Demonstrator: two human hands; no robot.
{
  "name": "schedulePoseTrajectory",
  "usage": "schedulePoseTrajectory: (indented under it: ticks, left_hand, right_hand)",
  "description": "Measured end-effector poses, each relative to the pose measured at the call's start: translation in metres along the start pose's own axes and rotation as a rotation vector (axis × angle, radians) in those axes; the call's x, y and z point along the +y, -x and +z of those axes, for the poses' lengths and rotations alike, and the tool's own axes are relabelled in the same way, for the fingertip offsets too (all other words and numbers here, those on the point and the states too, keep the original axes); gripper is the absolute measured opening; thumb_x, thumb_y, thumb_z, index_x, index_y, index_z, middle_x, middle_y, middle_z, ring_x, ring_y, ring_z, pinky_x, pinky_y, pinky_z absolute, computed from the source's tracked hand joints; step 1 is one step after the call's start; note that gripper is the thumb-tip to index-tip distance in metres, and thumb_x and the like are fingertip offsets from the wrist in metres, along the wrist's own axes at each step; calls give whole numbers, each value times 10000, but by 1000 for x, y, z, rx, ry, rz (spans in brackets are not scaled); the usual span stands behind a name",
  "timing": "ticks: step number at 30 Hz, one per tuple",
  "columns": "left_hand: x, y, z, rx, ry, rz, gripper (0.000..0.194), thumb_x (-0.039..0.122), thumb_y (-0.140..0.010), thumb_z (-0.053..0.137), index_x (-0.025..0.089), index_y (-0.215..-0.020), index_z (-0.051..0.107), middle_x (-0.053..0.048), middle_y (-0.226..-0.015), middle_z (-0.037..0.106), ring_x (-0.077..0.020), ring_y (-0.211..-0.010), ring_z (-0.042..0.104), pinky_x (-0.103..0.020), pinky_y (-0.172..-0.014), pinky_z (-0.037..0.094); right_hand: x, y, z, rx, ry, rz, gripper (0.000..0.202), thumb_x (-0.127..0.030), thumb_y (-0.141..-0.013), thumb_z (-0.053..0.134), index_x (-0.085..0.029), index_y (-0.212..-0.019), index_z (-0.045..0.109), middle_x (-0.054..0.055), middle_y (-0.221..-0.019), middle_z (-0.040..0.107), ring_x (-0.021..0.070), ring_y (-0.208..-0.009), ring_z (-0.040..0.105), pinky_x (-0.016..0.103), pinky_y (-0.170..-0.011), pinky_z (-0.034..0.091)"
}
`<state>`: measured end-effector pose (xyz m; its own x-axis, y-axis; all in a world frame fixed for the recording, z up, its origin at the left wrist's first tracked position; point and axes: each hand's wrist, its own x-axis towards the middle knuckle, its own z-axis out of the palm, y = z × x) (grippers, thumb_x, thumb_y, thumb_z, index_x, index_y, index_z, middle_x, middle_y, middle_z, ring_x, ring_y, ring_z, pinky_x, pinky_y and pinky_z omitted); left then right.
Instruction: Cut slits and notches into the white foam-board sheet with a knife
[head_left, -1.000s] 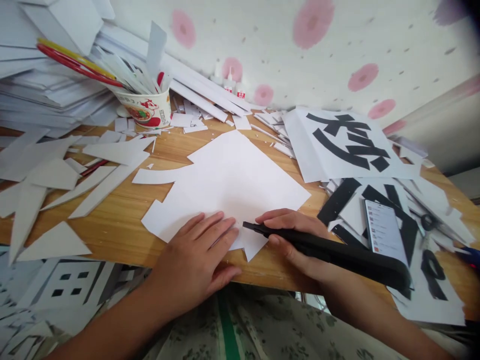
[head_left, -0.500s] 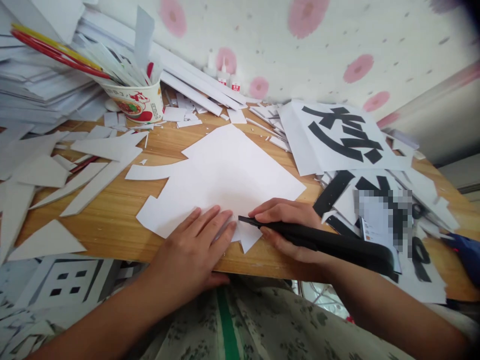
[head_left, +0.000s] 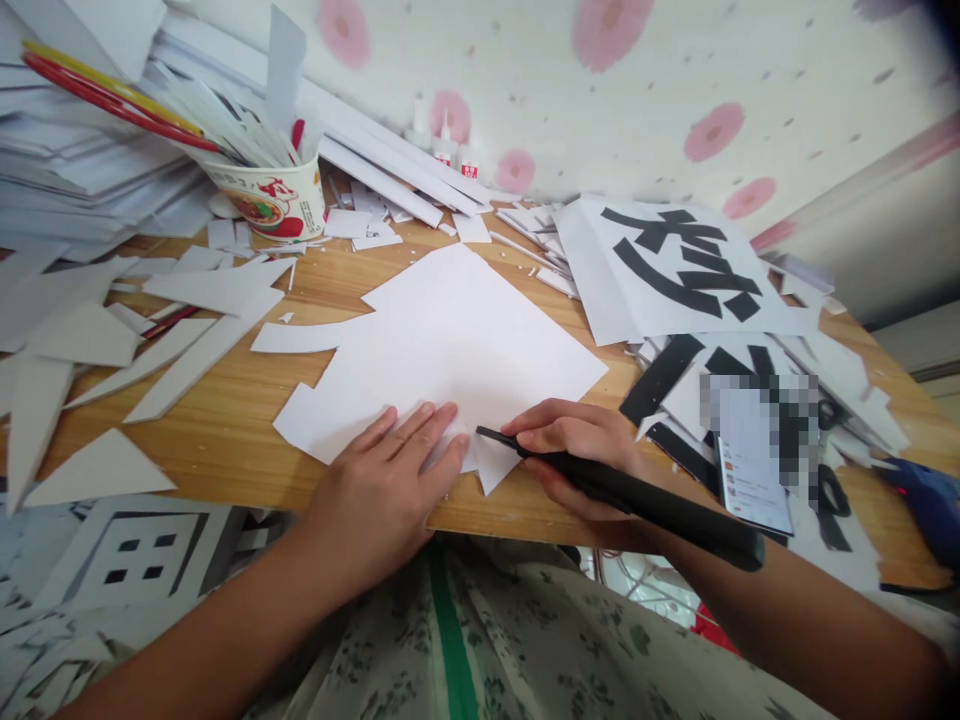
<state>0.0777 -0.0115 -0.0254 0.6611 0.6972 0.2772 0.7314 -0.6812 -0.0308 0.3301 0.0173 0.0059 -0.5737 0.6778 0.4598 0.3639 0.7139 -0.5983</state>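
Observation:
A large white sheet [head_left: 457,340] with cut edges lies on the wooden table [head_left: 225,450], one corner near the front edge. My left hand [head_left: 390,485] presses flat on that near corner, fingers spread. My right hand [head_left: 577,450] grips a long black utility knife [head_left: 637,495]. Its tip rests on the sheet just right of my left fingertips, beside a small pointed flap of paper [head_left: 491,465].
White paper offcuts [head_left: 187,310] cover the left side. A paper cup [head_left: 274,200] with strips and red rods stands at back left by stacked sheets. Sheets with black characters [head_left: 675,265], a phone [head_left: 750,470] and glue bottles [head_left: 446,150] lie right and behind.
Between the frames the view shifted slightly. The knife tip stays at the same spot on the sheet, and my right hand has tilted the handle a little lower. My left hand keeps pressing.

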Motion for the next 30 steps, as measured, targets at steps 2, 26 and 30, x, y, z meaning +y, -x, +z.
schedulePoseTrajectory:
  ticks: [2,26,30]
  left_hand:
    - [0,0,-1,-6,5,-4,537,122,-719,508,176,-1250,568,-143,-1453,496,-326,-1311,498,-520,-1058,429]
    - [0,1,-2,0,-4,-8,524,139,-711,519,184,-1228,591,-113,-1436,516,-291,-1302,513,-495,-1058,429]
    - [-1,1,-2,-5,-2,-8,540,132,-698,522,178,-1231,593,-121,-1433,517,-296,-1301,514,-500,-1057,429]
  right_hand:
    - [1,0,-3,-57,-4,-30,222,-106,-815,596,-226,-1001,612,79,-1031,718,157,-869,706,257,-696,573]
    - [13,14,-12,-101,-31,-142,278,-56,-786,568,-177,-1035,587,98,-1068,683,148,-927,675,240,-751,554]
    - [9,18,-15,-91,-31,-120,268,-71,-802,565,-177,-1047,595,99,-1067,686,155,-902,684,245,-723,562]
